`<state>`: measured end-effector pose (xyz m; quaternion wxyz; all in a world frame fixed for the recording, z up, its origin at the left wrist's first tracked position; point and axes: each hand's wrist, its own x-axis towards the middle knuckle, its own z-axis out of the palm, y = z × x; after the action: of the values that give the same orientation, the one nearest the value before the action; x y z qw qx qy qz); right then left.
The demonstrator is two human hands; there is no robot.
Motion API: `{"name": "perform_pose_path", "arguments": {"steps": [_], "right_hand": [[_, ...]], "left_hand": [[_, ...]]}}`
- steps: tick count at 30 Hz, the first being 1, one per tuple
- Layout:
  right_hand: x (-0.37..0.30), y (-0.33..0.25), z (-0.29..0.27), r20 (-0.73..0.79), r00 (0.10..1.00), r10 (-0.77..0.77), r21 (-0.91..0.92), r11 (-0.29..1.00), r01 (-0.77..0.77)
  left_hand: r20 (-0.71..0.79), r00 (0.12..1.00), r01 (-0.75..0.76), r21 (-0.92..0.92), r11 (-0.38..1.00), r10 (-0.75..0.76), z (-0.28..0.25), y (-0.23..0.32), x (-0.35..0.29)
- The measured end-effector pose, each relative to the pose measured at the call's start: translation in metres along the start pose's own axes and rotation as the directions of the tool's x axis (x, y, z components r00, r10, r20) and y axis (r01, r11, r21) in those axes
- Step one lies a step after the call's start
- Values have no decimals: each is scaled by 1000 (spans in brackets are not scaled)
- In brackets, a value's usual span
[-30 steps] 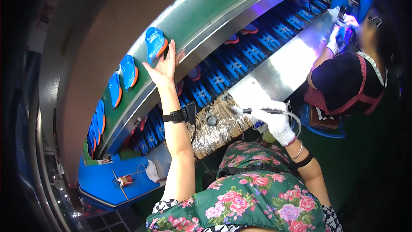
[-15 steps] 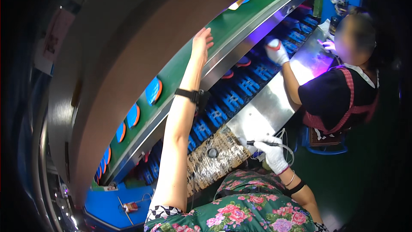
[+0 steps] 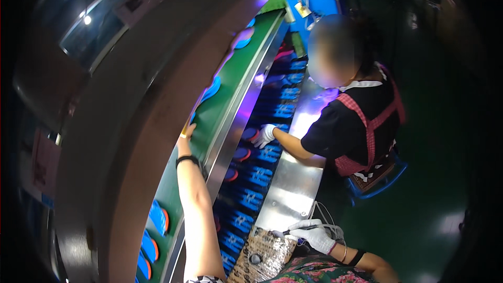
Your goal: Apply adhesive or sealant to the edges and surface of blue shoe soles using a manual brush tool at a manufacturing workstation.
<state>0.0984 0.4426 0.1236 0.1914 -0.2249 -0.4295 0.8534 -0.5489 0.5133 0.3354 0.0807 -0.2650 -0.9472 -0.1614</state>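
Observation:
My bare left hand (image 3: 186, 135), a black strap at its wrist, reaches over the green conveyor belt (image 3: 222, 105) to the edge of the brown hood. Its thumb and fingers close around a small yellow-edged piece (image 3: 186, 124), partly hidden by the hood. My white-gloved right hand (image 3: 314, 236) grips a dark pen-shaped tool (image 3: 289, 231) with a pale cable. The tool's tip is over the taped brown board (image 3: 267, 249). Blue shoe-sole-like pieces with orange edges (image 3: 158, 217) lie on the belt at the lower left.
A co-worker (image 3: 361, 120) sits at the right, a gloved hand (image 3: 265, 135) at pieces on the lower blue-black rack (image 3: 251, 198). A metal worktop (image 3: 291, 186) lies between rack and co-worker. The brown hood (image 3: 141, 115) curves over the belt's left side.
My view has turned, shifting the scene leftward. My left hand, outstretched over the belt before, is now at the hood edge on the yellow-edged piece. My right hand keeps the tool.

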Motion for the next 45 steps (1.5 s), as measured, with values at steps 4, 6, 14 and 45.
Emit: {"name": "perform_pose_path", "arguments": {"steps": [4,6,14,45], "right_hand": [[1,3,2,65,997,-31,58,998,28],[8,27,-8,39,999,-18,57,998,16],[-1,24,-14,215,968,-130,134,986,103],[-11,-143,34,450,741,-498,-207,750,629]], "left_hand": [[27,999,-10,-444,896,25,-21,-60,-7],[124,984,-29,-604,797,130,-19,-9,-51],[19,998,-14,-827,-563,-54,-91,10,-258],[470,882,349,-599,-721,36,23,126,-619]]}}
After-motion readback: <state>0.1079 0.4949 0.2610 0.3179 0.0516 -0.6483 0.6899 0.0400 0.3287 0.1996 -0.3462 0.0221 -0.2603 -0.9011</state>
